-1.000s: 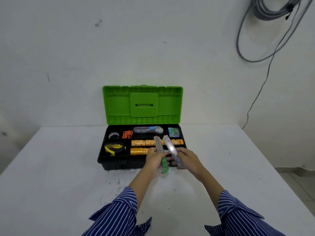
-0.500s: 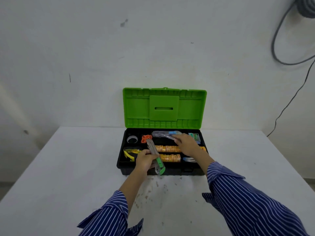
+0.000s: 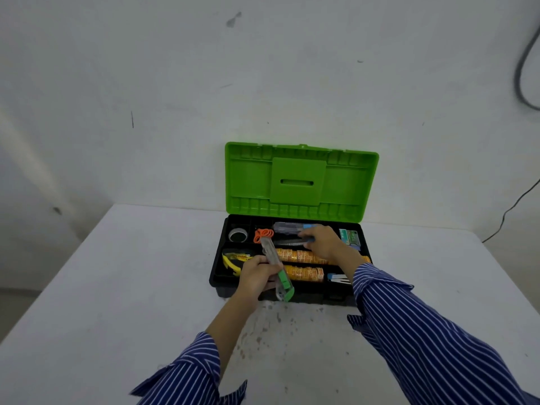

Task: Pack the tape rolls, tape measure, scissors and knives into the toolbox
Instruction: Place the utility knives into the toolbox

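Knives going into the toolbox [image 3: 222, 283]
Left hand [image 3: 255, 276] grips a light, stiff knife [image 3: 276, 268] mid-body; right hand [image 3: 323, 242] pinches another, handle best held

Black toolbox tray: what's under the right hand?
Right hand rests on a clear utility knife in the back compartment; orange tape rolls lie nearer. Anything beneath the palm is hidden.

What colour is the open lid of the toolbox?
Bright green; the head view shows the lid standing open behind the black toolbox.
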